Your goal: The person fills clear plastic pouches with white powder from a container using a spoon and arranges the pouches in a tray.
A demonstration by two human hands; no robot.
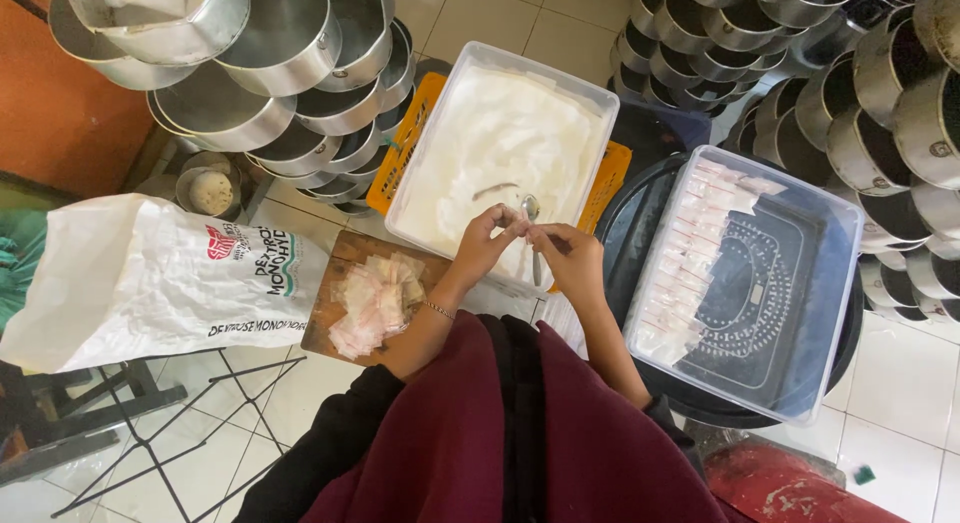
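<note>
My left hand [483, 245] and my right hand [572, 263] meet over the near edge of a clear tub [455, 93] full of white powder. The left hand's fingers pinch a small clear plastic bag [519, 227]. The right hand's fingers close on a metal spoon [531, 207], whose bowl sits just above the fingertips while its handle runs down between the hands. On a wooden board [338, 258] to the left lies a pile of small empty bags [375, 303]. A second clear tub [800, 283] on the right holds a row of filled packets [690, 253] along its left wall.
A big white sack [150, 278] lies at the left. Stacks of round metal pans [280, 63] hang at upper left, with more pans [880, 93] at upper right. An orange crate [418, 123] sits under the powder tub, a black drum [640, 213] under the right tub.
</note>
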